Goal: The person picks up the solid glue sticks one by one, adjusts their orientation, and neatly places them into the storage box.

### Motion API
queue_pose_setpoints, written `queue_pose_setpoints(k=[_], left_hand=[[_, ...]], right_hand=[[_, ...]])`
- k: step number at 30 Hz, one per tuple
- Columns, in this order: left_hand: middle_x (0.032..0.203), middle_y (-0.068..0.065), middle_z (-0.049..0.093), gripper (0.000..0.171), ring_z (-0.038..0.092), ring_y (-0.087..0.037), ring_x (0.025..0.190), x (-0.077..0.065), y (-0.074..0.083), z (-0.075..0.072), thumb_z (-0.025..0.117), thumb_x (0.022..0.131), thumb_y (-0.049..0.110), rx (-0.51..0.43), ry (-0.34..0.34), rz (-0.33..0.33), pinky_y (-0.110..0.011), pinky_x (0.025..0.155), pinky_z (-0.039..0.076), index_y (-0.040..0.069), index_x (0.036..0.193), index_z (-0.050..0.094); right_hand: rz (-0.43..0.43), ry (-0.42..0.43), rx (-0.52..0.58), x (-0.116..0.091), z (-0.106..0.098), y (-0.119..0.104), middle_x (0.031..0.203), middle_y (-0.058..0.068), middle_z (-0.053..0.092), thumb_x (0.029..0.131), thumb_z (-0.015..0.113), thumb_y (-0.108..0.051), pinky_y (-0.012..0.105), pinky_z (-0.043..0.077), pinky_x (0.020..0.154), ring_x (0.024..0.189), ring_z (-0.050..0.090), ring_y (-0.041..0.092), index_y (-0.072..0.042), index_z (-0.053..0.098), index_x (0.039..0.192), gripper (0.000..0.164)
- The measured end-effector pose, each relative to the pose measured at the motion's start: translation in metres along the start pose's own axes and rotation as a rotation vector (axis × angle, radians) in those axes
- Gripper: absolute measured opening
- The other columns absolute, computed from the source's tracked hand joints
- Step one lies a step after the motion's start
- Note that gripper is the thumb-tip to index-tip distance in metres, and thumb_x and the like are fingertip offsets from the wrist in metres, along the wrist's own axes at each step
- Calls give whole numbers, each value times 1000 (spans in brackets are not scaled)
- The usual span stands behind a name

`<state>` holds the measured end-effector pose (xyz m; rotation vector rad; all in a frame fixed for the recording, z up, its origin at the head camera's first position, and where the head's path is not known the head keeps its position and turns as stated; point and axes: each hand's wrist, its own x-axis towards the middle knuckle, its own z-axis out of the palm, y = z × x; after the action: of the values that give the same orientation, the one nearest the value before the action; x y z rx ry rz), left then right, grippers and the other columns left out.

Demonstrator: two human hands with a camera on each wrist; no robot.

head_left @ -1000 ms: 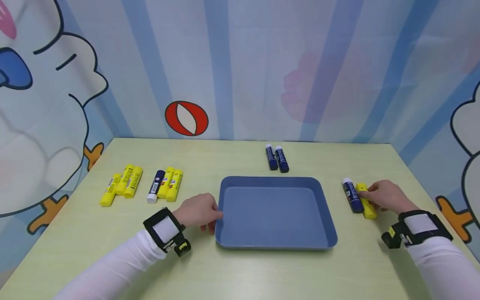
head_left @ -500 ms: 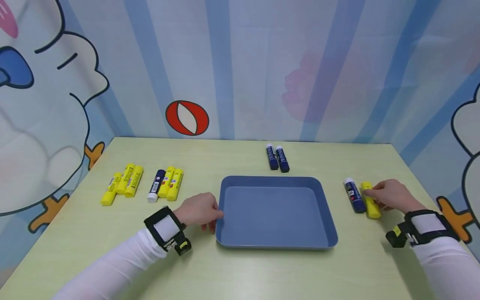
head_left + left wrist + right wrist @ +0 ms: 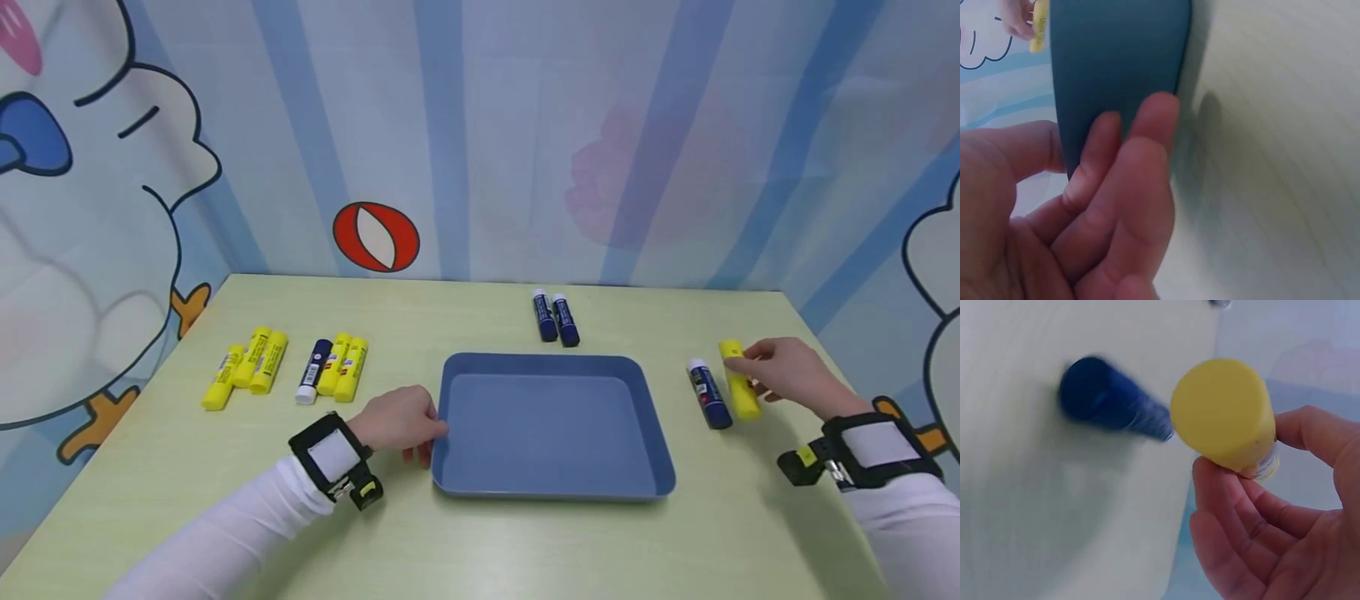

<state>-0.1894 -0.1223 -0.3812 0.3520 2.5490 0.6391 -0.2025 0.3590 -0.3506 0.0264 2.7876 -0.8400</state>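
Observation:
My right hand [image 3: 798, 375] pinches a yellow glue stick [image 3: 735, 367] between thumb and fingers, at the right side of the table. In the right wrist view that yellow glue stick [image 3: 1222, 412] is seen end-on, raised off the table. A dark blue glue stick [image 3: 708, 393] with a white end lies just left of it. My left hand [image 3: 397, 421] holds the left rim of a blue-grey tray [image 3: 555, 492]. The left wrist view shows the thumb over the rim and the fingers [image 3: 1138, 175] against the tray's outer wall [image 3: 1116, 56].
Two dark blue glue sticks [image 3: 566, 320] lie behind the tray. On the left, a dark blue glue stick [image 3: 312, 372] lies beside two yellow ones [image 3: 351, 369]. Farther left is a group of three yellow glue sticks [image 3: 267, 362]. A printed cloth backdrop [image 3: 510, 150] stands behind the table.
My right hand has lifted the yellow glue stick and moved it slightly right and away from the dark blue one. The left hand and tray have stayed put.

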Motion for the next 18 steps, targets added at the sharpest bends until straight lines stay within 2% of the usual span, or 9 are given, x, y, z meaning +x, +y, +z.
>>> queue_pose_setpoints(k=[6,10,13,18], left_hand=[[56,2,64,37,62,-17,48,1,-3,-5,62,95,28,8,11,10,-24,45,40,11,62,67],[58,0,64,35,63,-17,50,2,-2,-16,63,94,34,24,49,0,-27,51,45,9,69,69],[61,-1,65,32,62,-18,52,1,1,-25,64,93,36,32,111,12,-27,51,45,9,76,67],[68,-2,64,30,57,-18,57,4,8,-31,65,91,42,38,270,67,-27,50,41,12,89,62]], right_hand=[[-61,11,84,-3,8,-39,111,32,57,100,53,-38,40,55,70,79,65,24,19,42,128,65],[-80,1,178,-2,20,-61,113,28,58,100,52,-39,36,55,70,79,64,20,16,42,131,64],[-84,-8,268,-1,29,-76,112,24,59,100,52,-37,32,55,68,78,63,17,15,41,133,62],[-98,-17,429,-4,43,-102,117,25,56,100,53,-34,29,55,70,82,66,23,13,42,130,56]])
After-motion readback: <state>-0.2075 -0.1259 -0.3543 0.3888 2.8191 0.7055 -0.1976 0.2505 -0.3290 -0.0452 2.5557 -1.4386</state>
